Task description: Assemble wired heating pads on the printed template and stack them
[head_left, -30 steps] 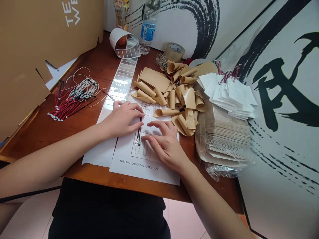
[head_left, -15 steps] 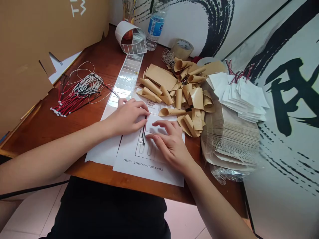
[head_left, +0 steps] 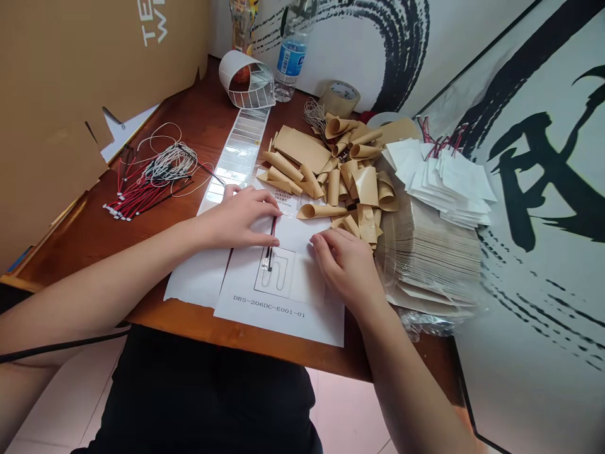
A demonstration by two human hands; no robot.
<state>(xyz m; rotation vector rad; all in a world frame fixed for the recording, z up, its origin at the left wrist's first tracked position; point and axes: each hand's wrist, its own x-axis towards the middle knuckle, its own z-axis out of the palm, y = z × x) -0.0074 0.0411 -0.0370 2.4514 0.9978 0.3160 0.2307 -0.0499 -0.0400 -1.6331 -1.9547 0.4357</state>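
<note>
Now, right hand (head_left: 348, 268) shifted right, outline (head_left: 275, 272) uncovered

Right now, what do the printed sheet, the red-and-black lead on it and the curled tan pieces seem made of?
The printed sheet looks like plain matte white paper, thin and flat. The lead looks like glossy plastic-insulated wire; its core doesn't show. The curled pieces look like thin matte tan paper or film, as they roll and crease, but the look leaves that open.

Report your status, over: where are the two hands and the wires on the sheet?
Left hand flat on printed sheet, fingertips beside red-and-black wires. Right hand palm down at sheet's right side. Curled kraft paper pieces close beyond it.
</note>
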